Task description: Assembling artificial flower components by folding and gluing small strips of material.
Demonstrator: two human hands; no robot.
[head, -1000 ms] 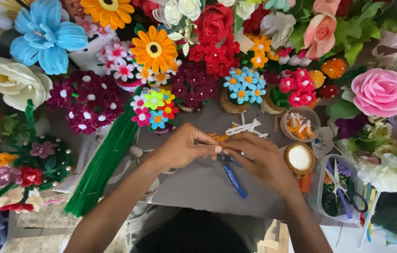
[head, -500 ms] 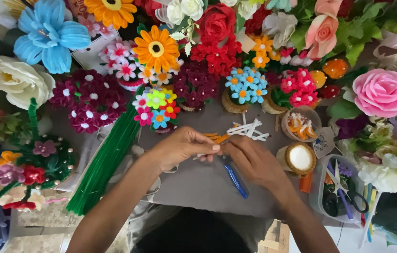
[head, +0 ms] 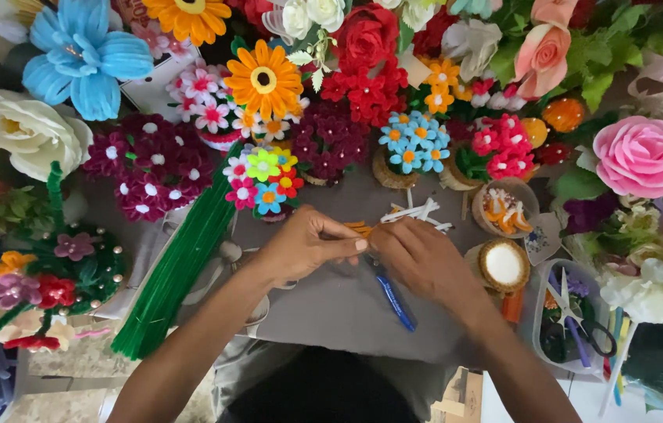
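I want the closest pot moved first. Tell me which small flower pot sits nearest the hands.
The multicoloured bunch, with pink, green, yellow and blue blooms, just above the left hand. The maroon, blue and pink-red pots stand farther back.

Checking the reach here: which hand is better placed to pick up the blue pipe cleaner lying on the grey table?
Probably the right hand: the blue pipe cleaner lies just beneath it, on its side. The left hand pinches the orange piece.
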